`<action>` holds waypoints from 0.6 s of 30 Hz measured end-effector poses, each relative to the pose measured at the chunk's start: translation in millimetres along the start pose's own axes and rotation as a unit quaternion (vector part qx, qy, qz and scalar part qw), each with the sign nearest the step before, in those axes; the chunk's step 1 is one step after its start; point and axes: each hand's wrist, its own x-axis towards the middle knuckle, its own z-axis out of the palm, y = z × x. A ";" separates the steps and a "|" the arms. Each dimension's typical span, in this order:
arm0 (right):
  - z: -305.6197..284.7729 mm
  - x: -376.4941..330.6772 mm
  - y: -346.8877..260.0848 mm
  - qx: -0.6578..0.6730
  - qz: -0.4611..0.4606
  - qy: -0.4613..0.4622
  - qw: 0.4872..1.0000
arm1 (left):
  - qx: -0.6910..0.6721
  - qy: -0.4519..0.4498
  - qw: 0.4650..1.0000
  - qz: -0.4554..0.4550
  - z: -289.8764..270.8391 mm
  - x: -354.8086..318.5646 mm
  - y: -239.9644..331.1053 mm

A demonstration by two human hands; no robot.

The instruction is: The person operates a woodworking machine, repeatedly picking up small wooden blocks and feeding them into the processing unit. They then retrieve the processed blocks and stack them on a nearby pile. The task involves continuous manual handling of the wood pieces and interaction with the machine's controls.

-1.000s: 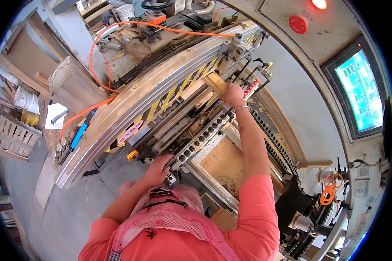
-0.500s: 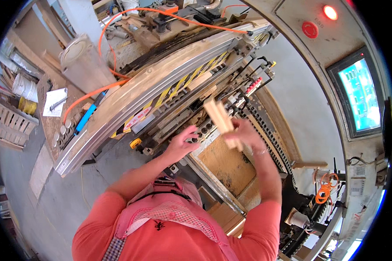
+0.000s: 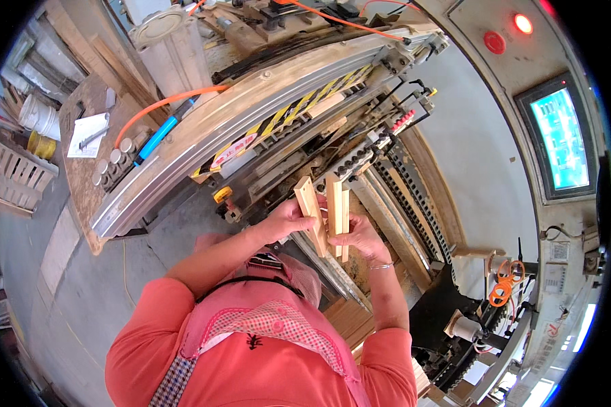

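Note:
My left hand [image 3: 284, 222] grips a short pale wooden strip [image 3: 309, 203], thumb across its near face. Close beside it, my right hand [image 3: 362, 237] is closed on a pair of similar wood strips [image 3: 335, 203] lying side by side. All the strips are held roughly upright in front of my apron, with a narrow gap between the two hands' pieces. Most of my left fingers are hidden behind the wood. Beneath and beyond my hands lies the machine's bed, with a row of black round fittings [image 3: 352, 165] nearby.
A long curved metal-edged beam [image 3: 251, 91] with a yellow-black striped strip [image 3: 299, 108] crosses ahead. At right stand a lit control screen [image 3: 560, 139] and a red button [image 3: 494, 43]. On the left, a wooden bench [image 3: 78, 197] carries paper [image 3: 88, 136] and a blue tool [image 3: 157, 139].
The wood bundle in my right hand has come nearer and is now split between both hands. My left hand, free before, has closed on one strip. The view has shifted slightly.

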 end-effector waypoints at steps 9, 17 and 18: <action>-17.7 11.2 -19.2 -0.142 -0.030 0.071 0.987 | -0.021 0.149 0.988 0.031 -18.1 -20.5 -14.7; -106.9 104.8 -88.0 -0.575 -0.113 0.307 0.750 | 0.174 0.339 0.923 0.047 -31.1 -28.5 -25.9; -117.8 119.8 -94.7 -0.604 -0.120 0.311 0.724 | 0.165 0.348 0.920 0.065 -29.9 -28.6 -28.3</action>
